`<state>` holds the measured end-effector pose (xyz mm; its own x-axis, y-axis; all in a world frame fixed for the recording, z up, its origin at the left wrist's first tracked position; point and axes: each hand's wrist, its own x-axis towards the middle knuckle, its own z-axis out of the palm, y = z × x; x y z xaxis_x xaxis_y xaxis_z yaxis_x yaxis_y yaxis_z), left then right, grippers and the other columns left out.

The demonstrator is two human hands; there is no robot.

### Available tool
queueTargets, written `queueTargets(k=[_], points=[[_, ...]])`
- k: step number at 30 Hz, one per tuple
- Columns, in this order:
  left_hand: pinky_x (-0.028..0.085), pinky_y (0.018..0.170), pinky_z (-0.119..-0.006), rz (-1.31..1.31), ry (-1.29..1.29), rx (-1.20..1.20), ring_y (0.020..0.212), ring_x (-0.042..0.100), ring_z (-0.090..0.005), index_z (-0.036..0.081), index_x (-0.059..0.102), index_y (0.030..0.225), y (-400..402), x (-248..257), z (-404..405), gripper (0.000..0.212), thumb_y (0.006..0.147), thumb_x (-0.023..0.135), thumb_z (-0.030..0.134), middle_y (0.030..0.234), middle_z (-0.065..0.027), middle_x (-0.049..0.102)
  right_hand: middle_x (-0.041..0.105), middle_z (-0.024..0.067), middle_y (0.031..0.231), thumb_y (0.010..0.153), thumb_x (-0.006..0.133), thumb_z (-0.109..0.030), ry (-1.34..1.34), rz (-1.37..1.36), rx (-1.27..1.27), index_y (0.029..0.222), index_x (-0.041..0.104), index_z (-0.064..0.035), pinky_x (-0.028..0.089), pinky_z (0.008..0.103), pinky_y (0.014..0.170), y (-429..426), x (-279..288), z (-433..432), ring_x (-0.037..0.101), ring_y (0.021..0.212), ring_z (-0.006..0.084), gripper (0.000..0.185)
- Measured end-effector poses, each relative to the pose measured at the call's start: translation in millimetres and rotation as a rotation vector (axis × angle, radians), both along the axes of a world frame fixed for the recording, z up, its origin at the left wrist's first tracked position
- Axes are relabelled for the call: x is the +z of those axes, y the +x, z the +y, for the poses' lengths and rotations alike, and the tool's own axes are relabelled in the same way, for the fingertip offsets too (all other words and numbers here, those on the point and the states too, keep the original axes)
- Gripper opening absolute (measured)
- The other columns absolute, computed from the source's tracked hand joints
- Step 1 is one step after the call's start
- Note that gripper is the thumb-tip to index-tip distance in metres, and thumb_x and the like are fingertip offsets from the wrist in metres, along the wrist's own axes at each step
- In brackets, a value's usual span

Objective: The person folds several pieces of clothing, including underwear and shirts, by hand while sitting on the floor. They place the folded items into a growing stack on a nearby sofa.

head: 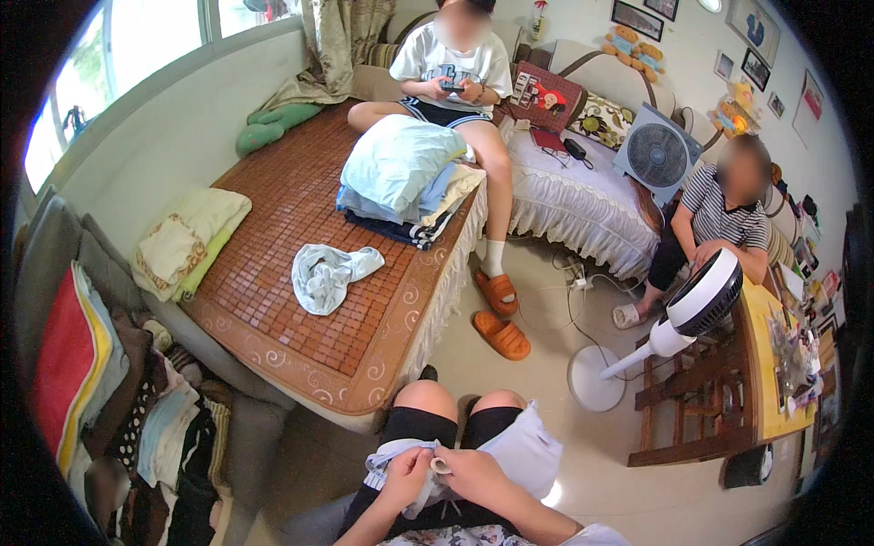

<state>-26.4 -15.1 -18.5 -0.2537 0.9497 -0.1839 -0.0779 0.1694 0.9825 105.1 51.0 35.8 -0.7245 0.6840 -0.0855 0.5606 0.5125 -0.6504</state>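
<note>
Over my lap lies a white garment (522, 450), its right part spread across one thigh and its left part bunched over the other. My left hand (408, 469) pinches a fold of it, and my right hand (471, 472) grips it close beside, where a small rolled edge shows between the fingers. What kind of garment it is, I cannot tell. On the brown bamboo-tile mat (273, 225) in front of me lies a crumpled pale garment (328, 276). Behind it stands a stack of folded clothes (403, 174), light blue on top and dark at the bottom.
One person (450, 75) sits on the bed holding a device; another (727, 211) sits at the right. A white standing fan (649, 355), cables and orange slippers (502, 334) are on the floor. Folded clothes (164, 430) fill the lower left. A wooden table (758, 355) stands right.
</note>
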Motion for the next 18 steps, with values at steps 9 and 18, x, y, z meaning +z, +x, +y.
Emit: queueTargets(k=[9,18], points=[[0.040,0.058,-0.025,0.137,0.062,-0.051,0.064,0.046,-0.0087,-0.001,0.055,0.083,-14.8,2.0,1.4,0.021,0.091,0.042,0.012,0.070,-0.0019,0.052,0.062,0.0081,0.080,0.084,0.055,-0.018,-0.660,0.367,-0.084,0.114,0.046,-0.0070,0.049,0.0284,0.065,7.1,3.1,2.4,0.060,0.071,0.0161,0.033],[0.042,0.062,-0.024,-0.020,-0.035,-0.059,0.069,0.049,-0.0083,0.000,0.056,0.084,-19.9,-9.2,0.1,0.024,0.093,0.041,0.017,0.073,-0.0009,0.055,0.060,0.0061,0.093,0.077,0.063,-0.008,-0.550,0.313,-0.025,0.115,0.052,-0.0045,0.047,0.0246,0.066,1.4,-1.6,4.4,0.058,0.079,0.0136,0.040]])
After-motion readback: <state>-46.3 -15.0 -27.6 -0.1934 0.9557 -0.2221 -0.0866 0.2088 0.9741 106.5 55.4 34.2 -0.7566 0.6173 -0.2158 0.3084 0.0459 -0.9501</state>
